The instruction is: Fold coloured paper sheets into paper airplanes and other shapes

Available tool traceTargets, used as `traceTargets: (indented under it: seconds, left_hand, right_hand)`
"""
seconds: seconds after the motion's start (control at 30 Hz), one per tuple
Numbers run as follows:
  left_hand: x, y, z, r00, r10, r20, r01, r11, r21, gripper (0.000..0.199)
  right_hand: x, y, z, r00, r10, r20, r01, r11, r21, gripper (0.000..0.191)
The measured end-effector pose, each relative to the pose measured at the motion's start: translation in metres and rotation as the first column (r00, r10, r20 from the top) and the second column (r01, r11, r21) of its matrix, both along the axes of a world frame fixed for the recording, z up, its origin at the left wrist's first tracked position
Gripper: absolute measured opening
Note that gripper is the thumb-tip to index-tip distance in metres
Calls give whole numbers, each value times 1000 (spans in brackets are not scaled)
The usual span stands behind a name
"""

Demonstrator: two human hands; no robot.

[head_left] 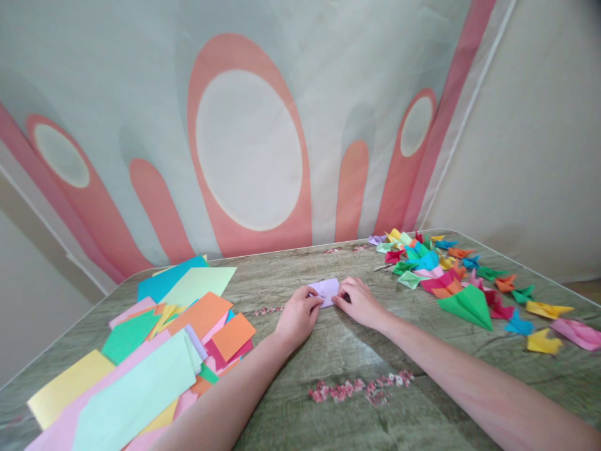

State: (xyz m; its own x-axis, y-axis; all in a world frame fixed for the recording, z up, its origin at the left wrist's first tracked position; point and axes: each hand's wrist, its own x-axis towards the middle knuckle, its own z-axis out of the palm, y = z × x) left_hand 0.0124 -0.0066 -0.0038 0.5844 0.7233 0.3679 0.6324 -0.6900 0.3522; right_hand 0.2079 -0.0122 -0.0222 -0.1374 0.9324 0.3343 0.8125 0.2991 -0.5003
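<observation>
Grip nearly closed: my left hand (298,314) and right hand (360,304) pinch folded lilac paper rectangle (329,289) | likely creasing | next needs firm, even pressing

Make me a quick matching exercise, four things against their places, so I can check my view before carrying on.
Things
1. lilac paper
2. large green folded paper
3. loose paper sheets
4. pink-and-grey backdrop

Places
A. at the left of the table
B. behind the table
C. between the left hand and the right hand
D. among the small folded pieces at the right

Pairs: 1-C, 2-D, 3-A, 4-B
</observation>
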Motion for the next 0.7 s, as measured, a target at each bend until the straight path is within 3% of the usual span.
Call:
traceTargets:
  seconds: [0.27,0.7]
  left_hand:
    - [-1,-1,0,988,-87,-130,96,993,63,25]
    - [3,-5,7,928,-68,-365,152,967,206,24]
  right_hand:
    - [0,0,1,1000,-4,14,4,1000,-16,17]
    - [0,1,-2,1000,-14,25,15,1000,-8,20]
